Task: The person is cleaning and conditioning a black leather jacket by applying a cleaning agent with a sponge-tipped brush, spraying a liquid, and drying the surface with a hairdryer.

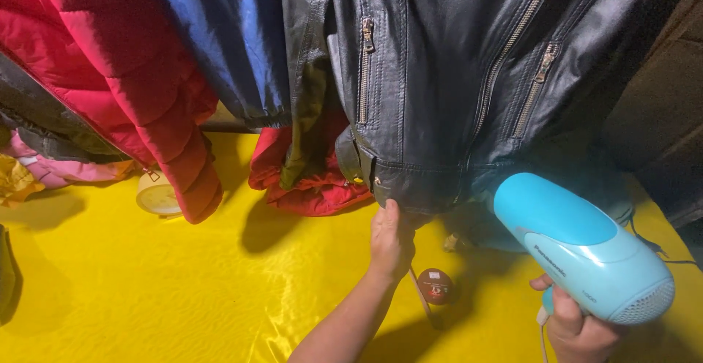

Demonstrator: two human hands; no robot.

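Under hanging coats, left hand (390, 242) clamped on black jacket (454, 77) hem, right hand (578, 326) around blue dryer (578, 246).

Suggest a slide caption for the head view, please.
Left hand grips a black leather jacket's hem; right hand holds a blue hairdryer.

Head camera looks down, close, at hanging jackets (454, 77) over yellow sheet (146, 290)

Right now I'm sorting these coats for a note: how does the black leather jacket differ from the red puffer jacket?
The black leather jacket is smooth and glossy with metal zips; the red puffer jacket is quilted and matte. The left hand grips the leather jacket's hem, while no hand touches the puffer. The light blue hair dryer, held in the right hand, sits by the leather one, far from the puffer. Both hang above the yellow sheet.
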